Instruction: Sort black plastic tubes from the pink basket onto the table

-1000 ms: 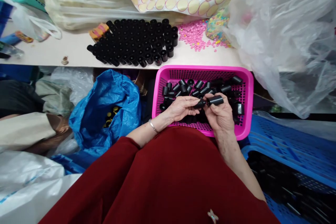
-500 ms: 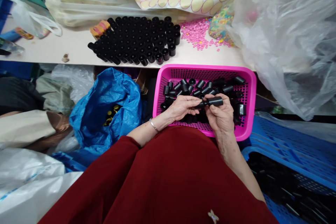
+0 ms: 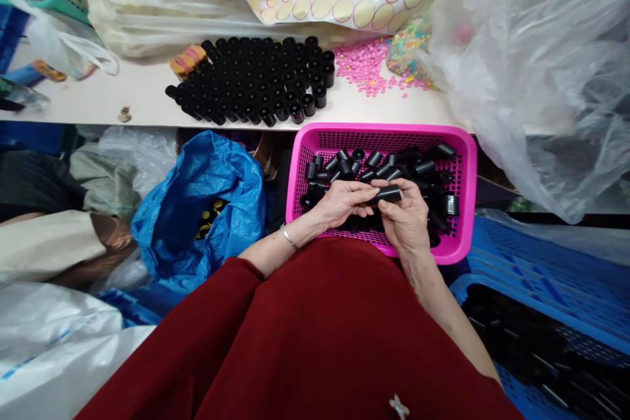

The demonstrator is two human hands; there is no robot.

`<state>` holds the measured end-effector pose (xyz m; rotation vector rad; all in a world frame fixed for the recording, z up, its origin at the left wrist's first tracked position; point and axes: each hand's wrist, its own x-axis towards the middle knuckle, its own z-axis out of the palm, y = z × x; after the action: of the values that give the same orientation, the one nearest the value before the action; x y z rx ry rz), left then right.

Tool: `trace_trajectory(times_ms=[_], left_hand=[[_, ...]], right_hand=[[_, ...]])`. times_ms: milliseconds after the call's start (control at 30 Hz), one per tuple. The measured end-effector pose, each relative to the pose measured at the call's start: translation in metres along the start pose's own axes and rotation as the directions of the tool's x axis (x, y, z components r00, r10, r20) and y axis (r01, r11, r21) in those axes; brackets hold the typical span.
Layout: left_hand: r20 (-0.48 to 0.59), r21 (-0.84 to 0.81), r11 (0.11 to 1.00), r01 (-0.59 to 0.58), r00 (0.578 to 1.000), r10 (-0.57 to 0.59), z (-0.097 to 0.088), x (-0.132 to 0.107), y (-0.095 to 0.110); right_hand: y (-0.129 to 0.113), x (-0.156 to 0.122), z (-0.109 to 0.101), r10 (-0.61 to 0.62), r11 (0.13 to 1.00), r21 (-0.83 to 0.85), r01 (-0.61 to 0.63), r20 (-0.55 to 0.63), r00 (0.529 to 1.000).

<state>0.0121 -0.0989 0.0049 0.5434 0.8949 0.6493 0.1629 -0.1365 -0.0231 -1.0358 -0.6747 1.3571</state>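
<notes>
The person's left hand (image 3: 347, 201) and right hand (image 3: 407, 215) each have their grip pinched on a smooth black plastic tube (image 3: 390, 194), held over a pink perforated plastic basket (image 3: 384, 127). Short black cylinders (image 3: 260, 79) crowd the pale flat worktop (image 3: 88, 102) beyond.

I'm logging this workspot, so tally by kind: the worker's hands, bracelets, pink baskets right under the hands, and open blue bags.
Hands: 2 (left hand, right hand)
Bracelet: 1
Pink basket under the hands: 1
Open blue bag: 1
Total: 5
</notes>
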Motion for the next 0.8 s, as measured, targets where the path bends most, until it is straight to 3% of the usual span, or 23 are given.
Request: trace_trajectory(times_ms=[100, 167, 233, 333, 433, 500, 567, 700, 800], left_hand=[[-0.046, -0.015, 0.998, -0.059, 0.997, 0.059, 0.000, 0.003, -0.002], [-0.098, -0.003, 0.994, -0.111, 0.989, 0.110, 0.002, 0.003, -0.002], [-0.121, 0.053, 0.987, -0.155, 0.980, 0.160, 0.004, -0.001, 0.000], [-0.144, 0.173, 0.968, -0.183, 0.967, 0.208, 0.003, -0.010, 0.005], [-0.194, 0.267, 0.929, -0.255, 0.930, 0.311, -0.008, -0.019, 0.020], [-0.270, 0.345, 0.866, -0.363, 0.845, 0.461, -0.024, -0.026, 0.037], [-0.368, 0.429, 0.781, -0.454, 0.702, 0.610, -0.049, -0.033, 0.058], [-0.516, 0.520, 0.693, -0.499, 0.462, 0.721, -0.103, -0.046, 0.093], [-0.508, 0.632, 0.625, -0.459, 0.363, 0.781, -0.128, -0.049, 0.106]], right_hand=[[0.007, -0.004, 0.002, -0.102, 0.976, -0.198, 0.091, -0.046, 0.994], [0.007, -0.007, 0.000, -0.169, 0.903, -0.403, 0.148, -0.018, 0.985], [0.005, -0.009, -0.004, -0.202, 0.763, -0.608, 0.220, 0.099, 0.974], [0.006, -0.008, -0.009, -0.212, 0.560, -0.727, 0.398, 0.339, 0.917], [0.010, -0.003, -0.007, -0.156, 0.477, -0.728, 0.492, 0.481, 0.863], [0.013, 0.000, -0.004, -0.119, 0.501, -0.740, 0.448, 0.454, 0.883], [0.013, 0.003, -0.004, -0.099, 0.558, -0.746, 0.363, 0.375, 0.922], [0.007, 0.008, -0.015, -0.063, 0.605, -0.749, 0.270, 0.293, 0.954], [0.000, 0.013, -0.023, -0.064, 0.590, -0.761, 0.269, 0.288, 0.956]])
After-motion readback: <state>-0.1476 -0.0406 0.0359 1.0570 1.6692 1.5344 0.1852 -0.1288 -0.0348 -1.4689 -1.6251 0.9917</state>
